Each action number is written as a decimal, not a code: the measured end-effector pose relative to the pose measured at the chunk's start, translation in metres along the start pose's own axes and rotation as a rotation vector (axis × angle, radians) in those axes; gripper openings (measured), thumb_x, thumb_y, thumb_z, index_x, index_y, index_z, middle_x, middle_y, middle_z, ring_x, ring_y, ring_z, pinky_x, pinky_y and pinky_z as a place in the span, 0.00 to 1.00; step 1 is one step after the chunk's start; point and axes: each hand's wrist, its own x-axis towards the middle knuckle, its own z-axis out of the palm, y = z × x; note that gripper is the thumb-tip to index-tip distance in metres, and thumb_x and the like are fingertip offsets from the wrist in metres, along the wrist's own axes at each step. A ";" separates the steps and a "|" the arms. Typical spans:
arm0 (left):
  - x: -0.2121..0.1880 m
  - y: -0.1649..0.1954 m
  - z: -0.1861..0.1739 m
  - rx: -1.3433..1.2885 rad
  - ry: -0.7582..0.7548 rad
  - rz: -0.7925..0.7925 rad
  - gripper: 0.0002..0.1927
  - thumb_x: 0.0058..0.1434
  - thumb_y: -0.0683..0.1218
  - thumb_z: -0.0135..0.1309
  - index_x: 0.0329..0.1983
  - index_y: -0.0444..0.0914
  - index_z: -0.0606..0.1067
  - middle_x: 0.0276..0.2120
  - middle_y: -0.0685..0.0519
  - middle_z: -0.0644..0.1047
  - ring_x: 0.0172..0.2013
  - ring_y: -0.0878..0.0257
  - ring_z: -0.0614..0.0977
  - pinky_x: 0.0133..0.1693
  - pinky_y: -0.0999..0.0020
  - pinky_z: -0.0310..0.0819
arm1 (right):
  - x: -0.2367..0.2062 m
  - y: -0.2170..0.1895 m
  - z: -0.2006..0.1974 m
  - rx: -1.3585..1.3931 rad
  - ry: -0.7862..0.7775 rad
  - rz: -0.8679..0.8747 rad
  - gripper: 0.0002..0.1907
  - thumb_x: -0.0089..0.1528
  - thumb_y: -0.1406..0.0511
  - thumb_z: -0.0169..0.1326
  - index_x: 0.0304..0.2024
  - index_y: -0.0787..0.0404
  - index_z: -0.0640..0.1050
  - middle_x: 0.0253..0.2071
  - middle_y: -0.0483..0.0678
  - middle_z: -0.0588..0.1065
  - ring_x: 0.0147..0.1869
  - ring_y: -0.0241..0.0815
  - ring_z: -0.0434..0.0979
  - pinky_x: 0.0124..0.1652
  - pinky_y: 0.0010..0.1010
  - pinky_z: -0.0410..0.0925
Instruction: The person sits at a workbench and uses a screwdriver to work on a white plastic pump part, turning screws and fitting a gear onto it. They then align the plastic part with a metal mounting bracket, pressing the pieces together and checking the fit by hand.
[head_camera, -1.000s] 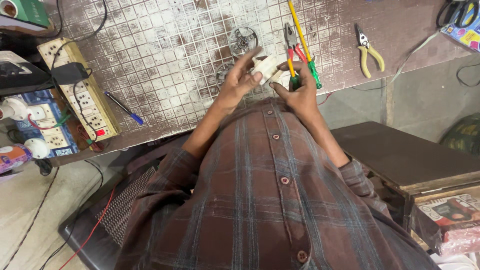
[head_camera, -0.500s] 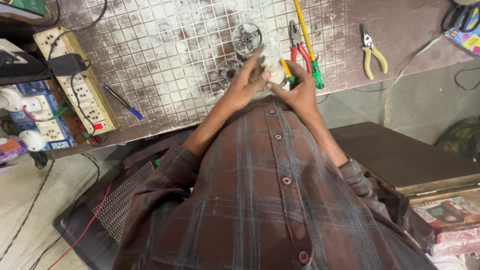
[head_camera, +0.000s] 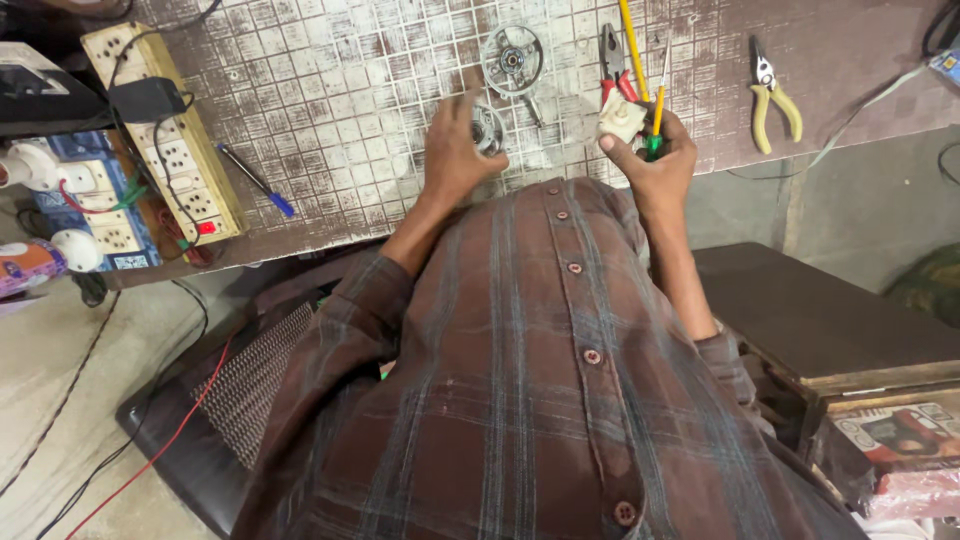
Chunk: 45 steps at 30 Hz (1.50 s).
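My left hand (head_camera: 455, 150) is raised over the tiled workbench (head_camera: 340, 90), its fingers around a small round metal part (head_camera: 488, 128). My right hand (head_camera: 655, 160) grips a small white plastic part (head_camera: 620, 118) between thumb and fingers, together with a thin screwdriver with a yellow-green handle (head_camera: 660, 95). A round metal bracket with spokes (head_camera: 512, 62) lies on the bench just beyond both hands. My brown plaid shirt fills the lower middle of the view.
Red-handled pliers (head_camera: 612, 60) and a long yellow tool (head_camera: 632, 45) lie by the right hand; yellow-handled pliers (head_camera: 772, 92) farther right. A blue pen (head_camera: 255, 180) and a wooden socket board (head_camera: 170, 130) sit left. A dark bench (head_camera: 830, 320) stands at the right.
My hands have moved apart: the left now holds the round metal part on its own, the right has drawn the white part and screwdriver to the right.
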 end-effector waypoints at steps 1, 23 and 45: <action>-0.002 0.002 -0.004 -0.382 -0.012 -0.133 0.51 0.48 0.59 0.65 0.72 0.35 0.61 0.54 0.38 0.73 0.51 0.46 0.76 0.53 0.46 0.76 | -0.003 -0.005 -0.001 0.037 0.000 -0.005 0.30 0.57 0.67 0.74 0.58 0.69 0.76 0.49 0.46 0.79 0.50 0.33 0.77 0.50 0.23 0.71; -0.033 0.153 -0.086 -1.508 -0.289 0.140 0.40 0.72 0.64 0.27 0.73 0.31 0.65 0.63 0.38 0.75 0.62 0.48 0.80 0.63 0.46 0.79 | -0.050 -0.134 -0.016 0.032 -0.201 -0.530 0.41 0.57 0.71 0.77 0.67 0.67 0.69 0.62 0.55 0.73 0.68 0.45 0.75 0.71 0.36 0.69; -0.058 0.161 -0.096 -1.093 -0.267 0.231 0.46 0.73 0.72 0.37 0.78 0.34 0.59 0.61 0.41 0.78 0.61 0.54 0.81 0.64 0.55 0.75 | -0.065 -0.136 -0.020 0.020 -0.102 -0.441 0.45 0.50 0.66 0.80 0.64 0.71 0.70 0.61 0.56 0.76 0.66 0.45 0.78 0.65 0.35 0.72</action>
